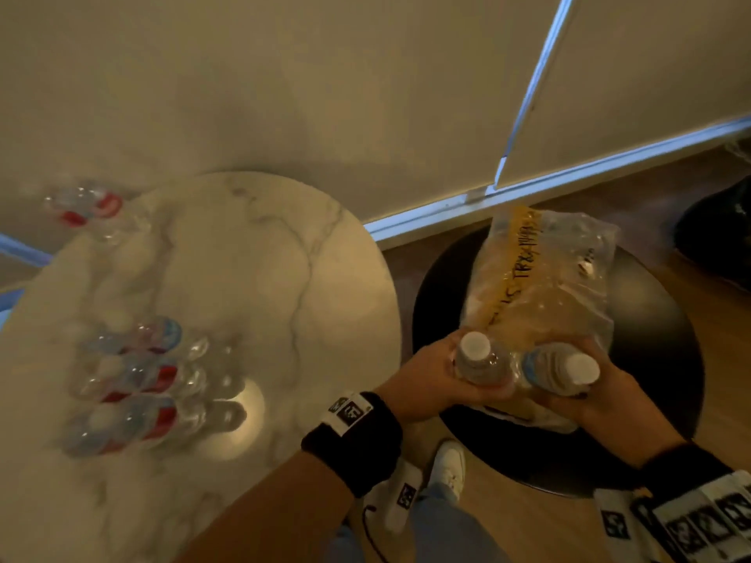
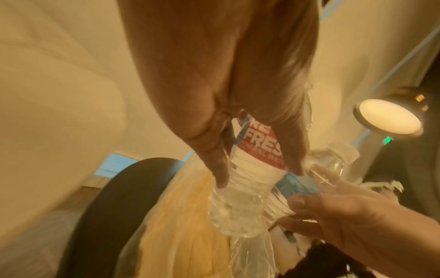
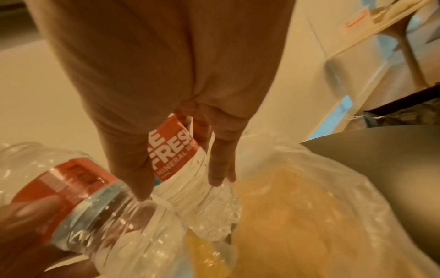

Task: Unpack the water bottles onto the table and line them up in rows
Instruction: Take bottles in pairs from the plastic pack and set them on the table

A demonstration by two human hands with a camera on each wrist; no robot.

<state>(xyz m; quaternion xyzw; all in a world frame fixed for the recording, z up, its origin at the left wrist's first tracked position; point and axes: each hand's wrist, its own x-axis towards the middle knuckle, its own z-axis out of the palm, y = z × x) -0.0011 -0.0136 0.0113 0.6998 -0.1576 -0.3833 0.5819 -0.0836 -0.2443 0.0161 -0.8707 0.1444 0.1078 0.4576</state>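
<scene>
My left hand [image 1: 439, 375] grips a clear water bottle [image 1: 479, 361] with a white cap and a red label [image 2: 259, 150], held over the plastic pack. My right hand [image 1: 601, 396] grips a second bottle [image 1: 558, 369] beside it, its red label [image 3: 171, 150] between thumb and fingers. The two bottles touch near their bases. Under them lies the crumpled clear-and-yellow plastic wrap [image 1: 540, 278] on a round black stool [image 1: 650, 359]. On the white marble table [image 1: 264, 258] to the left, three bottles [image 1: 134, 379] stand in a row, and another bottle [image 1: 89, 207] stands at the far edge.
A pale wall and a blue-lit skirting [image 1: 569, 176] run behind the table and stool. The floor is wood. My white shoes [image 1: 447, 469] show below, between table and stool. A dark object [image 1: 719, 229] sits on the floor at far right.
</scene>
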